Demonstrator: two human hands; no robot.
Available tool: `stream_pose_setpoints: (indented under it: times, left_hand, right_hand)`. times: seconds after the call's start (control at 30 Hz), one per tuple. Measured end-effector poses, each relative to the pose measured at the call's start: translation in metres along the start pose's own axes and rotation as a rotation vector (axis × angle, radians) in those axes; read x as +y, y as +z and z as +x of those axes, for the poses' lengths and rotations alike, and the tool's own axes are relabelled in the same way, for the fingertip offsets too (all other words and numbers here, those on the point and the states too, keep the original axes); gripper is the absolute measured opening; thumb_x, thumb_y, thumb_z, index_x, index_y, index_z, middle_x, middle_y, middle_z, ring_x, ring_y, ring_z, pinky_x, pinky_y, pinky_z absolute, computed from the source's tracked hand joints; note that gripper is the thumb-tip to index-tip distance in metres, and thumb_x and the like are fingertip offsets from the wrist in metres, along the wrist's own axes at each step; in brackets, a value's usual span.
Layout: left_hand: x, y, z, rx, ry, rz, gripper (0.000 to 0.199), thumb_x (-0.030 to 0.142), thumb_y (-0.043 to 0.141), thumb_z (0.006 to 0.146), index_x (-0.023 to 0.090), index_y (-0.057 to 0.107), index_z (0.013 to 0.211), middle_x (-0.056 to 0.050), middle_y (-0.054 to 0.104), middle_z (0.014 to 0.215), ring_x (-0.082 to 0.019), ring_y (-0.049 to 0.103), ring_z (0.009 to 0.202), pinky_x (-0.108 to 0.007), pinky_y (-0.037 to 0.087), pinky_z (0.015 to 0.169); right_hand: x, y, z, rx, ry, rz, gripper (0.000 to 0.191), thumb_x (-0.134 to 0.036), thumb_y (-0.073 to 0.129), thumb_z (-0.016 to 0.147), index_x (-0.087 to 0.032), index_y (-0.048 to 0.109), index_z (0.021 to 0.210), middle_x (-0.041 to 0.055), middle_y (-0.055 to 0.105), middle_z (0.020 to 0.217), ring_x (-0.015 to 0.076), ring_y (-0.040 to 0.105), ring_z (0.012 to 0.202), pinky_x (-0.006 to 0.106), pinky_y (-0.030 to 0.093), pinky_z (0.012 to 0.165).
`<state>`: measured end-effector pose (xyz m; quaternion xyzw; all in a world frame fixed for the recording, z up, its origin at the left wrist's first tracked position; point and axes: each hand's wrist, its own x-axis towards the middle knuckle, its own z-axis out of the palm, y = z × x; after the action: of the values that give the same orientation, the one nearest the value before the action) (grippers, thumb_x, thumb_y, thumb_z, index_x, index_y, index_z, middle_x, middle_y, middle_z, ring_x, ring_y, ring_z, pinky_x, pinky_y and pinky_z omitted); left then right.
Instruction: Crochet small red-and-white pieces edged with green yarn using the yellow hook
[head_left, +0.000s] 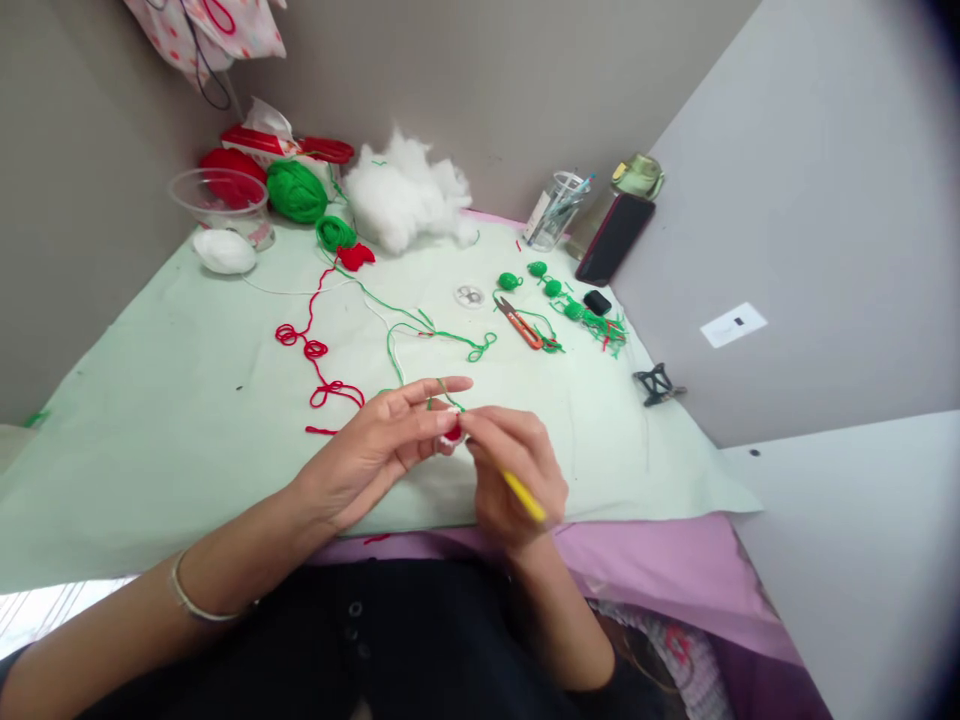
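Left grip [386,432] pinches small red, white-edged piece [453,433]; right grip [525,460] clasps yellow tool [523,497].

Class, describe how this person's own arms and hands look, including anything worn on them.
The left hand and right hand are both ungloved. A thin, pale, metallic-looking bangle circles the left forearm; no bangle shows on the right. Both forearms are bare, with dark sleeves only at the picture's lower edges. No cables are visible on either arm.
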<state>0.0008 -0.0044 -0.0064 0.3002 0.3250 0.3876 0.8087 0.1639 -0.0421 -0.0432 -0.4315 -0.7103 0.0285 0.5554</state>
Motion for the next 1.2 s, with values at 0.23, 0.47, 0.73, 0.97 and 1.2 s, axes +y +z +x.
stream_pose_setpoints:
  times: [0.23, 0.47, 0.73, 0.97, 1.2]
  left_hand:
    - [0.006, 0.001, -0.002, 0.026, 0.164, 0.210, 0.034, 0.025, 0.086, 0.079, 0.027, 0.082, 0.113, 0.002, 0.060, 0.084, -0.010, 0.054, 0.077, -0.022, 0.046, 0.074]
    - [0.010, -0.004, 0.000, 0.050, 0.237, 0.311, 0.027, 0.026, 0.084, 0.082, 0.029, 0.084, 0.109, 0.001, 0.061, 0.081, -0.011, 0.054, 0.076, -0.024, 0.045, 0.073]
    - [0.000, 0.002, -0.002, -0.050, 0.183, 0.208, 0.033, 0.021, 0.083, 0.083, 0.030, 0.082, 0.115, 0.003, 0.061, 0.085, -0.010, 0.059, 0.081, -0.024, 0.049, 0.084]
    - [-0.009, 0.005, 0.002, 0.010, 0.114, 0.003, 0.037, 0.025, 0.087, 0.081, 0.026, 0.080, 0.117, 0.001, 0.069, 0.085, -0.011, 0.061, 0.082, -0.023, 0.051, 0.083]
    - [-0.005, -0.002, 0.007, 0.028, 0.066, -0.009, 0.016, 0.022, 0.084, 0.082, 0.021, 0.085, 0.097, -0.002, 0.070, 0.096, -0.010, 0.058, 0.079, -0.021, 0.050, 0.076]
  right_hand:
    - [-0.002, -0.007, 0.017, 0.141, 0.360, 0.579, 0.016, -0.024, 0.056, 0.102, -0.022, 0.072, 0.099, 0.0024, 0.068, 0.087, 0.0128, 0.065, 0.065, 0.030, 0.056, 0.058]
    - [-0.003, -0.012, 0.018, 0.140, 0.376, 0.531, 0.015, -0.025, 0.059, 0.101, -0.021, 0.073, 0.099, 0.0033, 0.069, 0.085, 0.0136, 0.066, 0.066, 0.031, 0.056, 0.059]
    - [-0.006, 0.001, 0.018, 0.103, 0.300, 0.473, 0.016, -0.024, 0.058, 0.102, -0.023, 0.074, 0.101, 0.0052, 0.075, 0.094, 0.0158, 0.068, 0.076, 0.032, 0.058, 0.064]
    - [-0.006, 0.006, 0.007, 0.108, -0.057, -0.008, 0.028, -0.012, 0.065, 0.096, -0.028, 0.076, 0.117, 0.0053, 0.073, 0.110, 0.0182, 0.072, 0.098, 0.033, 0.063, 0.078]
    - [0.003, -0.002, 0.016, 0.180, 0.367, 0.539, 0.020, -0.021, 0.056, 0.103, -0.025, 0.075, 0.104, 0.0012, 0.070, 0.089, 0.0111, 0.065, 0.064, 0.028, 0.056, 0.059]
